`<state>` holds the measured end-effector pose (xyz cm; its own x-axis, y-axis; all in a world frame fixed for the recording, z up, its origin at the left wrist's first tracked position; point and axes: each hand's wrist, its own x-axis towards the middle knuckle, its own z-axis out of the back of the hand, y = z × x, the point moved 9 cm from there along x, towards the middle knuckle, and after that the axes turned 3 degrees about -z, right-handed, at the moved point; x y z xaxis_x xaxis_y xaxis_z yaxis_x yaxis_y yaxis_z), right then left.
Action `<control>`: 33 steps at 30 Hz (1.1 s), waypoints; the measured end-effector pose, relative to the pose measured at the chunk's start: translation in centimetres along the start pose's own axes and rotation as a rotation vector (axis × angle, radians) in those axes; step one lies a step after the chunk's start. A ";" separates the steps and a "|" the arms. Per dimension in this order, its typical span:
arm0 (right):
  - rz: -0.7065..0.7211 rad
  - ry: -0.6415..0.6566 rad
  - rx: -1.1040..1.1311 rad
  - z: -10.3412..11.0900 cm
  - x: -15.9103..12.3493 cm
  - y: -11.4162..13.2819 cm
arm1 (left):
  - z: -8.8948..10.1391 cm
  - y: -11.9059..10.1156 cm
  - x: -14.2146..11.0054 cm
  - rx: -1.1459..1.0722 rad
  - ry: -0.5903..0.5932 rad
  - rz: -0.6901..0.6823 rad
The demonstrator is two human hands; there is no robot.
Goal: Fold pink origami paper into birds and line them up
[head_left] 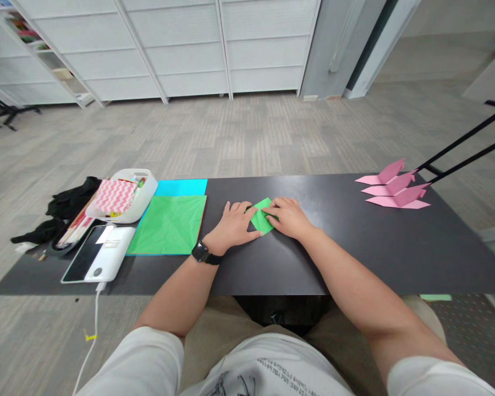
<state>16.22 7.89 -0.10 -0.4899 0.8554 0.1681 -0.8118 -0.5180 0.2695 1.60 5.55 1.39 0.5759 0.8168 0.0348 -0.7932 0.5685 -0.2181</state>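
A small folded piece of green paper (263,220) lies on the dark table between my two hands. My left hand (236,224), with a black watch at the wrist, rests on its left side, fingers spread and the thumb along the lower edge. From the right, my right hand (287,216) presses on the paper with its fingertips, the fingers apart and bent a little. Part of the paper's left and right edges is hidden under the fingers. Neither hand lifts the paper off the table.
Left of my hands lies a stack of green sheets (169,225) over a blue sheet (182,187). Beyond are a white basket (148,192), a white device (111,256) with a cable, and black cloth (72,198). Several folded pink paper birds (400,192) stand at the right.
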 end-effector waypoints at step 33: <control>0.080 0.012 0.115 0.3 -0.4 -0.8 | -0.3 0.1 2.0 -0.078 -0.116 -0.053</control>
<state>17.12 7.95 -0.12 -0.5564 0.8107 0.1821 -0.7284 -0.5814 0.3627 2.76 7.22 1.18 0.5861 0.7944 0.1594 -0.7420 0.6052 -0.2884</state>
